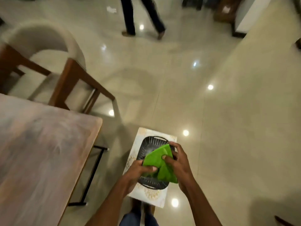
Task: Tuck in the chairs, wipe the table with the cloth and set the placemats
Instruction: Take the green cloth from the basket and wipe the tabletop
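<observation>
A bright green cloth (158, 162) is held in both hands over a black slotted basket (147, 144). My left hand (138, 171) grips its lower left part. My right hand (178, 162) pinches its right side. The basket rests on a small white stand with gold patterning (138, 191) on the floor. The table (40, 152), with a pale marbled top and wooden edge, lies to the left. One chair (48, 62), cream upholstery on a brown wooden frame, stands beyond the table's far corner, pulled away from it. No placemats are visible.
Another person's legs (143, 17) stand on the glossy tiled floor at the top. Dark wooden furniture (228, 10) sits at the top right beside a white panel (254, 13). A black metal frame (94, 173) shows under the table's edge. Open floor stretches to the right.
</observation>
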Demonstrator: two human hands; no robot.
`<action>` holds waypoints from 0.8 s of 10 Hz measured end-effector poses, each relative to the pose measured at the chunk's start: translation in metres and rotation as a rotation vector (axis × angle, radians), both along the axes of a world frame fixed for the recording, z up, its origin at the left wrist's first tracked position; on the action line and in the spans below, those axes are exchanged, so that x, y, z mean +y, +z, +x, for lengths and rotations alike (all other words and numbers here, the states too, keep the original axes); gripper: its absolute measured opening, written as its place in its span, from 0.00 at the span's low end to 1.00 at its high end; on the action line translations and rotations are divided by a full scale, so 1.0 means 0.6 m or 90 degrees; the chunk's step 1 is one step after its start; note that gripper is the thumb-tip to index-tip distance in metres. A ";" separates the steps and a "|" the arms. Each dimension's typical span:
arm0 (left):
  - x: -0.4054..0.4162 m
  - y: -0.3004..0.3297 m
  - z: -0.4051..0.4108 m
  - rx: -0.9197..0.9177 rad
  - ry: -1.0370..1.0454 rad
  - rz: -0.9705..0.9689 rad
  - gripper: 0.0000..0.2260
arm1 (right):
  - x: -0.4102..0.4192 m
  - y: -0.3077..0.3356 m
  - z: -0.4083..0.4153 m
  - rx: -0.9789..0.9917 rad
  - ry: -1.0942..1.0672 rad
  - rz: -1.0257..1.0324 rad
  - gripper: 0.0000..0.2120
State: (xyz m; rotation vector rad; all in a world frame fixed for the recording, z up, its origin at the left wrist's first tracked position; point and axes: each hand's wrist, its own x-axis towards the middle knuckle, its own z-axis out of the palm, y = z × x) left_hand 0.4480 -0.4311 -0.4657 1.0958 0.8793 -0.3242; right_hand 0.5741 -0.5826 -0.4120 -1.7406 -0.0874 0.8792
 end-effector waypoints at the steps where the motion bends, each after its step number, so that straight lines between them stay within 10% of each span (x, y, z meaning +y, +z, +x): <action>1: -0.012 0.050 0.003 -0.018 0.032 0.006 0.26 | -0.024 0.039 -0.005 0.061 -0.051 0.030 0.28; 3: -0.021 0.125 0.016 -0.064 0.041 0.041 0.28 | -0.052 0.084 -0.025 0.118 0.028 0.021 0.23; 4: -0.004 0.140 0.004 -0.107 0.034 0.063 0.29 | -0.038 0.096 -0.025 0.054 0.085 0.031 0.36; 8: 0.214 0.107 -0.155 -0.194 0.146 0.256 0.30 | 0.113 0.164 -0.114 -0.223 0.365 0.066 0.17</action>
